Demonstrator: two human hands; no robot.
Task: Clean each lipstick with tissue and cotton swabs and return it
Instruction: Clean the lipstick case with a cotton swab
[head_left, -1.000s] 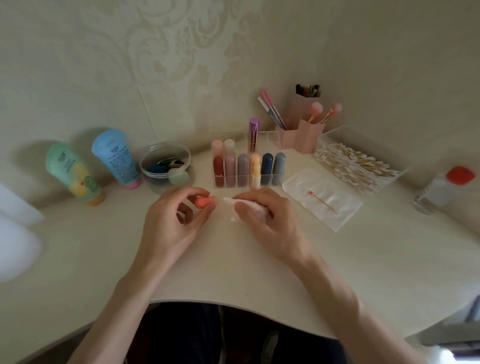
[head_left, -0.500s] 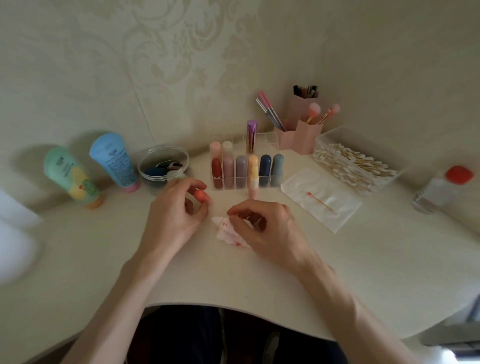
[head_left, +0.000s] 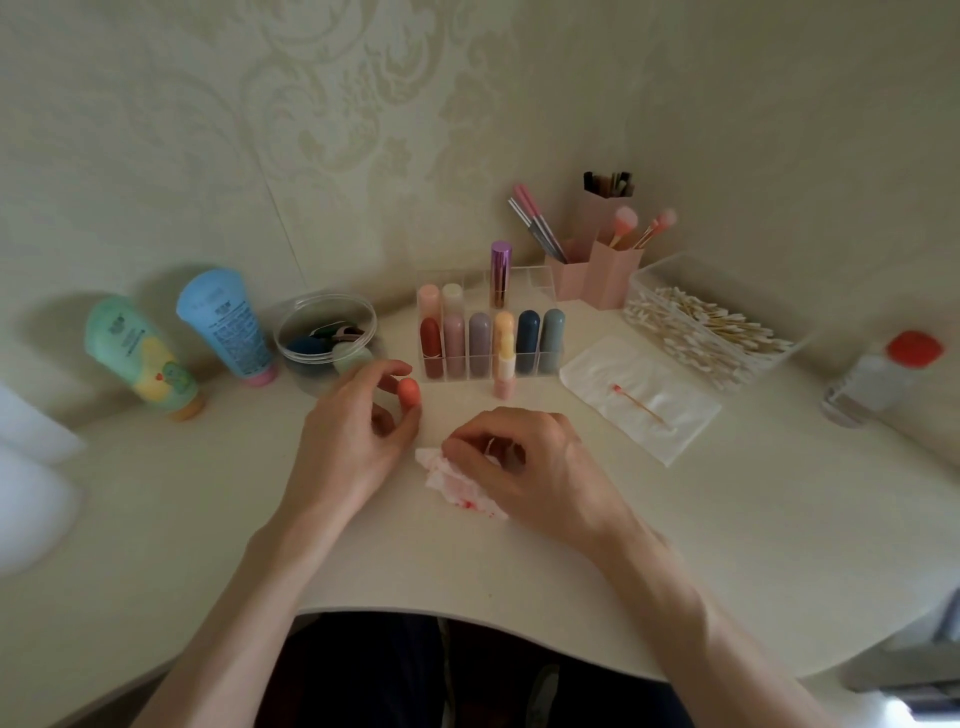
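Left rear: we see a green tube (head_left: 140, 356) and a blue tube (head_left: 226, 322), caps down, tilted toward the wall.
Beside them: a round clear tub (head_left: 322, 357) holding rounded blue and green pieces.
Back corner: we find a pink holder (head_left: 613, 275) with brushes (head_left: 623, 221).
Far right: a clear bottle (head_left: 878, 376), red cap.

This looks like a home dressing corner: a pale table (head_left: 779, 545) against damask-patterned wallpaper (head_left: 337, 104). A clear lipstick organizer (head_left: 537, 291) stands at the back. Right of it are pink brush holders (head_left: 613, 275) and a box of cotton swabs (head_left: 675, 270); left of it, a green tube (head_left: 140, 358) and a blue tube (head_left: 223, 322), probably lotions.
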